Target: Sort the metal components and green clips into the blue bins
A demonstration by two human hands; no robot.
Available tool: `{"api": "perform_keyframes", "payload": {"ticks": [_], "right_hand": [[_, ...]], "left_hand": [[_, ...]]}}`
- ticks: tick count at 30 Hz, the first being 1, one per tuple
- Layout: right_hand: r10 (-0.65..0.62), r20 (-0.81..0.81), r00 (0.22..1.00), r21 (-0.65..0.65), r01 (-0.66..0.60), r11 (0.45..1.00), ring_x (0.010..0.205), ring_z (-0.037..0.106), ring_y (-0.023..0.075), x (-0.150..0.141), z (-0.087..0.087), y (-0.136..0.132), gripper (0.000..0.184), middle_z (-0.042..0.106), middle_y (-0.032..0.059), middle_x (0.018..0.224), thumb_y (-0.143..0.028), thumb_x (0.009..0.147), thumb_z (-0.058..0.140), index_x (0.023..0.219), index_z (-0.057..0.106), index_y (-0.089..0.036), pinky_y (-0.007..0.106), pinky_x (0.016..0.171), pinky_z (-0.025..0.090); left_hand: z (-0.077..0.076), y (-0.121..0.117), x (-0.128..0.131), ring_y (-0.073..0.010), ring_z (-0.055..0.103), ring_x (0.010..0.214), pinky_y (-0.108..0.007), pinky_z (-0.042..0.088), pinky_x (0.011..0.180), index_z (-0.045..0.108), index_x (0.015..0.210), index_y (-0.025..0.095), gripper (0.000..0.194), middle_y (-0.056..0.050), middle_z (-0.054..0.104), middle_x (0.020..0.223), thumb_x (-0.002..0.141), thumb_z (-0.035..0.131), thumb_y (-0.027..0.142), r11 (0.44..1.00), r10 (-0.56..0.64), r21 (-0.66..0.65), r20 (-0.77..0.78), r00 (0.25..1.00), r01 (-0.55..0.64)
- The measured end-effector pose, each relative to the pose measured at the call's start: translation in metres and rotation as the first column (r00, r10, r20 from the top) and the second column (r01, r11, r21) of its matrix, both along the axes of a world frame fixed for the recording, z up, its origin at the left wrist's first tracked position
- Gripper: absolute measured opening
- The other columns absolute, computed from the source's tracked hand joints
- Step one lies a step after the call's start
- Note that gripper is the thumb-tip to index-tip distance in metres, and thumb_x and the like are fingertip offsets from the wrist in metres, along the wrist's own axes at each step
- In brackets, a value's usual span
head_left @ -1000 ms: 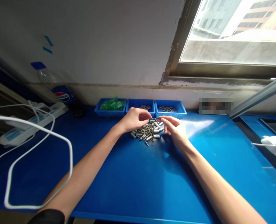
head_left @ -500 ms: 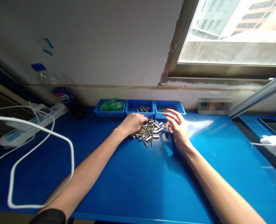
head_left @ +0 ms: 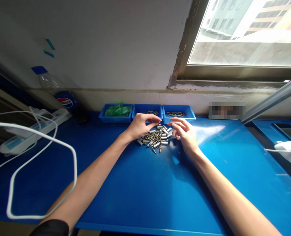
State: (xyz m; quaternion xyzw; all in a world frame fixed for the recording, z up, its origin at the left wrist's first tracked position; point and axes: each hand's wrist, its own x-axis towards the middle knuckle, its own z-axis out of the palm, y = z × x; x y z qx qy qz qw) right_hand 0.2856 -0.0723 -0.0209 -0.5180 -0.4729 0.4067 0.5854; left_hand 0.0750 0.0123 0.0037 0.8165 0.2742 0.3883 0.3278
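Pile (head_left: pixel 156 140): metal pins and sleeves on the table (head_left: pixel 135 190), its far edge less covered since the left hand rose, so parts there look easier to pick.
Left hand (head_left: pixel 139 126): palm down, thumb and fingers narrowly apart (any part between them, I cannot tell).
Right hand (head_left: pixel 187 137): loosely wide, seemingly unladen, fingers towards the left.
Trays (head_left: pixel 114 120): beyond.

Loose heap of small metal parts (head_left: pixel 155 137), seen before you on the blue tabletop (head_left: pixel 135 186): short silver cylinders (head_left: pixel 164 143) and slender brass-coloured pins (head_left: pixel 160 149), overlapping at mixed angles, with your outermost pieces lying flat.
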Motion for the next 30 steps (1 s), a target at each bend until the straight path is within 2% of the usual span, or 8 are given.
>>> {"api": "perform_keyframes", "payload": {"ticks": [6,9,15,19,23,26,28,30], "right_hand": [[0.066,0.021,0.998,-0.003,-0.066,0.998,0.058,0.056,0.0130,-0.0009,-0.0027,-0.0003,0.030,0.078,0.0030,0.092,-0.044,0.088,0.075,0.110,0.074,-0.024,0.031,0.061,0.048],[0.097,0.026,0.995,-0.012,-0.097,0.995,0.058,0.056,0.0128,-0.0020,-0.0028,-0.0009,0.033,0.078,0.0032,0.090,-0.044,0.088,0.076,0.113,0.073,-0.023,0.031,0.061,0.050],[0.131,0.041,0.991,-0.057,-0.128,0.990,0.066,0.063,0.0159,-0.0049,-0.0001,-0.0031,0.039,0.077,0.0033,0.085,-0.045,0.081,0.083,0.112,0.075,-0.022,0.030,0.062,0.052],[0.151,0.034,0.988,-0.066,-0.148,0.987,0.068,0.064,0.0171,-0.0072,0.0001,-0.0031,0.036,0.078,0.0040,0.085,-0.045,0.076,0.088,0.102,0.079,-0.022,0.030,0.060,0.050],[0.155,-0.015,0.988,-0.089,-0.155,0.984,0.060,0.059,0.0155,-0.0072,0.0000,-0.0025,0.033,0.075,0.0030,0.074,-0.049,0.077,0.087,0.095,0.083,-0.021,0.029,0.053,0.041],[0.103,-0.039,0.994,-0.093,-0.106,0.990,0.058,0.058,0.0152,-0.0056,-0.0003,-0.0014,0.035,0.073,0.0022,0.070,-0.049,0.075,0.088,0.097,0.083,-0.021,0.029,0.052,0.039],[0.012,-0.032,0.999,-0.081,-0.014,0.997,0.058,0.058,0.0153,-0.0043,-0.0002,-0.0001,0.038,0.076,0.0038,0.076,-0.050,0.074,0.089,0.098,0.083,-0.021,0.030,0.052,0.039],[-0.101,-0.017,0.995,-0.052,0.100,0.994,0.059,0.060,0.0161,-0.0024,0.0001,0.0014,0.040,0.080,0.0074,0.089,-0.051,0.074,0.088,0.100,0.083,-0.021,0.030,0.050,0.039]], "left_hand": [[-0.0021,-0.0027,0.0029,-0.0229,0.081,0.092,-0.035,0.066,0.091,0.081,0.102,0.014,0.021,-0.008,0.084,0.097,0.083,0.082,0.023,0.972,-0.043,-0.228,0.070,0.997,0.058],[-0.0021,-0.0037,0.0034,-0.0233,0.081,0.092,-0.035,0.066,0.092,0.080,0.101,0.014,0.020,-0.008,0.083,0.098,0.084,0.081,0.025,0.954,-0.062,-0.287,0.098,0.993,0.087],[0.0000,-0.0051,0.0031,-0.0229,0.081,0.079,-0.033,0.067,0.078,0.071,0.121,0.015,0.041,-0.004,0.082,0.082,0.084,0.082,0.028,0.933,-0.043,-0.355,0.044,0.998,0.056],[-0.0018,-0.0068,0.0059,-0.0221,0.081,0.076,-0.033,0.067,0.075,0.069,0.115,0.015,0.034,-0.005,0.081,0.082,0.088,0.078,0.032,0.904,-0.060,-0.415,0.117,0.991,0.103],[-0.0043,-0.0082,0.0080,-0.0212,0.080,0.076,-0.032,0.066,0.074,0.067,0.115,0.016,0.033,-0.006,0.081,0.083,0.090,0.077,0.035,0.881,-0.105,-0.449,0.126,0.986,0.151],[-0.0052,-0.0058,0.0057,-0.0207,0.080,0.077,-0.032,0.065,0.076,0.070,0.112,0.016,0.026,-0.006,0.081,0.084,0.095,0.071,0.036,0.933,-0.091,-0.348,0.013,0.996,0.090],[-0.0057,-0.0024,0.0026,-0.0216,0.080,0.086,-0.032,0.063,0.084,0.075,0.107,0.016,0.021,-0.007,0.082,0.092,0.099,0.065,0.033,0.987,-0.049,-0.159,-0.146,0.988,0.026],[-0.0070,0.0016,-0.0008,-0.0233,0.078,0.100,-0.033,0.060,0.094,0.079,0.107,0.017,0.021,-0.008,0.082,0.107,0.101,0.061,0.026,1.000,-0.022,0.014,-0.284,0.959,0.027]]}}
